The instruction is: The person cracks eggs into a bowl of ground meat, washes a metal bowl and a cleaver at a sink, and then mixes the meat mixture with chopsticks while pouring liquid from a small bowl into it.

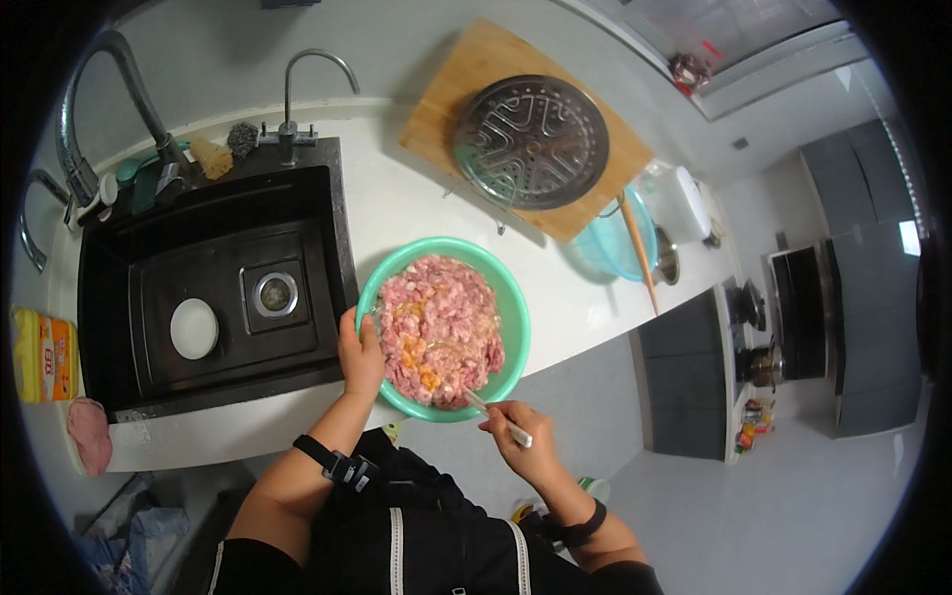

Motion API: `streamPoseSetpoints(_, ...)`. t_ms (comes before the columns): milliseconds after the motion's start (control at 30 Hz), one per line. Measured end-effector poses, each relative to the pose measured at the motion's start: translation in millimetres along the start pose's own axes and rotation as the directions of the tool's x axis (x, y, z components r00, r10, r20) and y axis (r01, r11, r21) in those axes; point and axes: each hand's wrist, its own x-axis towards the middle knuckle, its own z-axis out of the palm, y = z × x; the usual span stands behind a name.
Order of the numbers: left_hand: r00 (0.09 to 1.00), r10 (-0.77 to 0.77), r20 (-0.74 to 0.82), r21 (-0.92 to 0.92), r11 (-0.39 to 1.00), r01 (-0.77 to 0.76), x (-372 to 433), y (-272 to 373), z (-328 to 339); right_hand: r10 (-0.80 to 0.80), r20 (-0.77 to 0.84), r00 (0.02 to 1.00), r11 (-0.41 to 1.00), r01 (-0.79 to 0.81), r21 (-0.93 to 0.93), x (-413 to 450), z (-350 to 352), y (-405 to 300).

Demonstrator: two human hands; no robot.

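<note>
A green plastic bowl (518, 327) stands at the counter's front edge, right of the sink. Ground meat (446, 320) fills much of it, with streaks of orange-yellow egg on its left and lower parts. My left hand (362, 357) grips the bowl's left rim, thumb on the inside and the other fingers outside. White chopsticks (513, 429) are held in my right hand (524, 440) just beyond the lower right rim. Their tips are sunk in the lower part of the meat, so the ends are hidden.
A black sink (193, 282) with a small white bowl (195, 329) lies to the left, under a faucet (111, 52). Behind the green bowl, a perforated steel steamer plate (532, 141) rests on a wooden board (476, 67). A clear blue basin (610, 242) and a rolling pin (638, 242) are at the right.
</note>
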Motion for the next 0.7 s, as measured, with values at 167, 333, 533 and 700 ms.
streamPoseSetpoints(167, 1.000, 0.009, 0.004, 0.006, 1.000, -0.009, 1.2, -1.2, -3.9, 0.245, 0.019, 0.969, 0.839, -0.222, 0.496, 17.3, 21.9, -5.5)
streamPoseSetpoints(333, 1.000, -0.004, 0.024, 0.000, 1.000, 0.004, -0.2, 2.9, -2.7, -0.250, -0.085, 0.964, 0.943, 0.263, 0.204, 55.8, 47.0, -8.6)
streamPoseSetpoints(533, 0.998, -0.055, 0.031, 0.006, 0.998, 0.055, -2.7, 11.3, -6.5, -0.535, 0.082, 0.841, 0.845, 0.535, 0.023, 109.6, 27.3, 6.4)
streamPoseSetpoints(700, 0.999, 0.040, -0.036, 0.035, 0.999, -0.039, -2.5, 1.3, -3.8, -0.411, 0.075, 0.909, 0.912, 0.411, 0.014, 121.4, -3.5, 24.0)
